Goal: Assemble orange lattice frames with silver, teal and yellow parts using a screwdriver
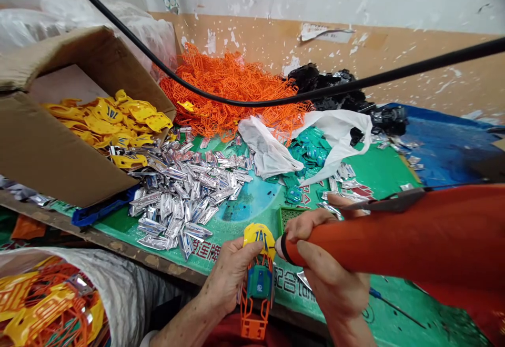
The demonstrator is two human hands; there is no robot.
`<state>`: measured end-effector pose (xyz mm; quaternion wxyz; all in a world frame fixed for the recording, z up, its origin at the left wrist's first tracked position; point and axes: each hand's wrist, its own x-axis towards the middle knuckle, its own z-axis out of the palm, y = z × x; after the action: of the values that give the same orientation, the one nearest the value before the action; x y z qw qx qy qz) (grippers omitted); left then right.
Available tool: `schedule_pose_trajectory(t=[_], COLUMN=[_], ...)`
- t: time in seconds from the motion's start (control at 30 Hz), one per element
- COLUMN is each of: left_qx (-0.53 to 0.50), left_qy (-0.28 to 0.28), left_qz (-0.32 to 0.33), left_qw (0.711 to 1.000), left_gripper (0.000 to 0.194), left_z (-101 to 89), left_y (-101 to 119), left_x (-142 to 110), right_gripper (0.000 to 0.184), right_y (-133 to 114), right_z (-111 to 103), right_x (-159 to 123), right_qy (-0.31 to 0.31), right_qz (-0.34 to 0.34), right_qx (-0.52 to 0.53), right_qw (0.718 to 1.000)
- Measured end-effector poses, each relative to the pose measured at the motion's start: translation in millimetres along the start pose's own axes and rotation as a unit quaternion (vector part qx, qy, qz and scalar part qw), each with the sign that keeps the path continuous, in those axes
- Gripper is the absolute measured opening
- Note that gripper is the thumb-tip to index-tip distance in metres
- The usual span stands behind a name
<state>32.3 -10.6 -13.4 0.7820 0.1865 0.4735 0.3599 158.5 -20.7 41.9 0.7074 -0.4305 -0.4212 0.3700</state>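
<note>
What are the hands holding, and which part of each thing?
The left hand holds a plastic piece of yellow, green and orange parts, near its yellow top end. The right hand grips an orange tool near its black-ringed front end.

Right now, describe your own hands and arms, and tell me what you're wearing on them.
The left hand and right hand are bare, without gloves or visible rings. The left forearm is bare up to a white cuff at the frame's edge. The right forearm is bare too. Red clothing shows below.
</note>
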Motion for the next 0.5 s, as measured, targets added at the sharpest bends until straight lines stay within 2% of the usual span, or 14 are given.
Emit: schedule_pose_trajectory(t=[0.27,0.4,0.5], left_qx=[-0.01,-0.014,-0.003], left_qy=[-0.009,-0.008,-0.022], left_qz=[0.003,-0.004,-0.009], left_qw=[1.0,1.0,1.0], left_gripper=[0.035,0.037,0.037], left_z=[-1.5,-4.8,-7.3], left_y=[2.0,2.6,3.2], left_x=[-0.1,2.0,3.3], right_gripper=[0.051,0.051,0.057], right_y=[5.1,-2.8,-10.8], right_z=[2.3,1.5,-5.3], right_x=[2.7,5.0,10.7], right_qy=[0.016,-0.002,0.011], right_qz=[-0.021,-0.002,-0.022], right_qx=[0.009,0.049,0.06], right_qw=[1.0,0.999,0.998])
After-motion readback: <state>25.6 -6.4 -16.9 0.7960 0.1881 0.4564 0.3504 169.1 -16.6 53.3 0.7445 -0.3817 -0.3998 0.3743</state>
